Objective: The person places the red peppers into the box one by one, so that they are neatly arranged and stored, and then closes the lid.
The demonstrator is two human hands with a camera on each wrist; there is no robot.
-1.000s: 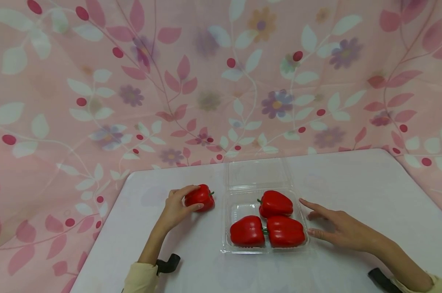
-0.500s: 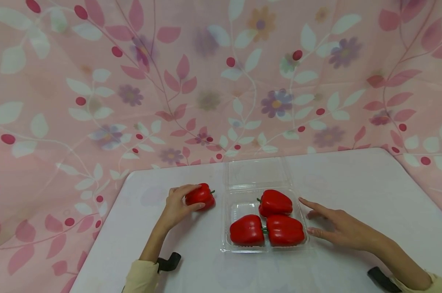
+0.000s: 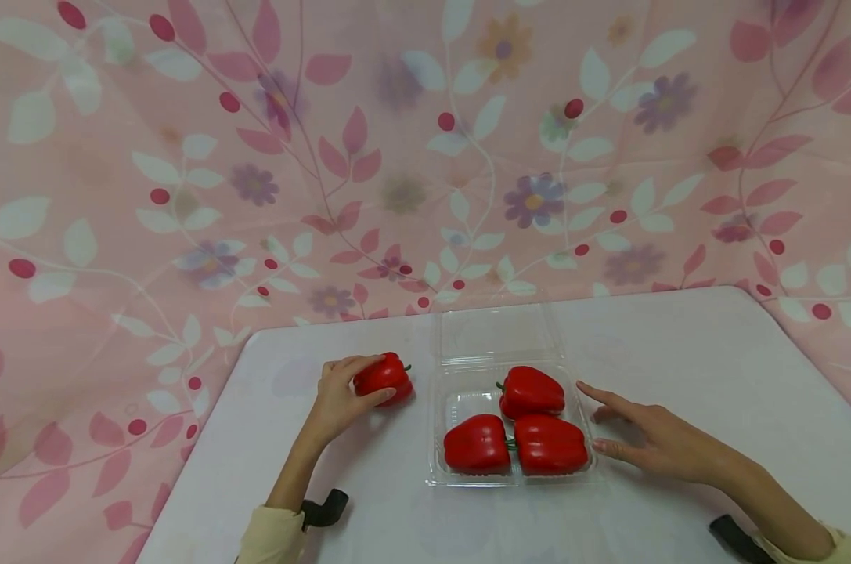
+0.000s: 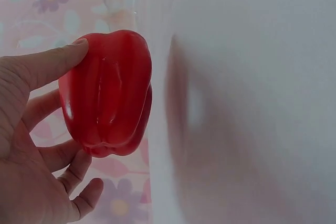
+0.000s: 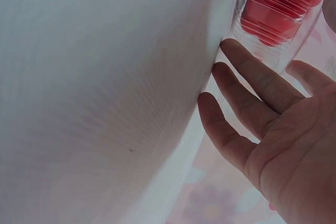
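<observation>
My left hand (image 3: 340, 398) grips a red bell pepper (image 3: 383, 381) between thumb and fingers, to the left of a clear plastic clamshell container (image 3: 432, 470). In the left wrist view, this bell pepper (image 4: 107, 93) seems slightly off the table, with its shadow beside it. Three more red bell peppers lie inside the container: one at the back right (image 3: 532, 392), one at the front left (image 3: 477, 445) and one at the front right (image 3: 550, 445). My right hand (image 3: 650, 439) is at the container's right side, fingers loosely extended. Its fingertips (image 5: 207, 100) touch the table in the right wrist view.
The container's transparent lid (image 3: 499, 333) lies folded back toward the rear edge of the white table (image 3: 679, 352). Behind the table hangs a pink flowered cloth (image 3: 397, 157). A black strap end (image 3: 324, 509) sticks out from my left wrist, another black piece (image 3: 738, 540) from my right.
</observation>
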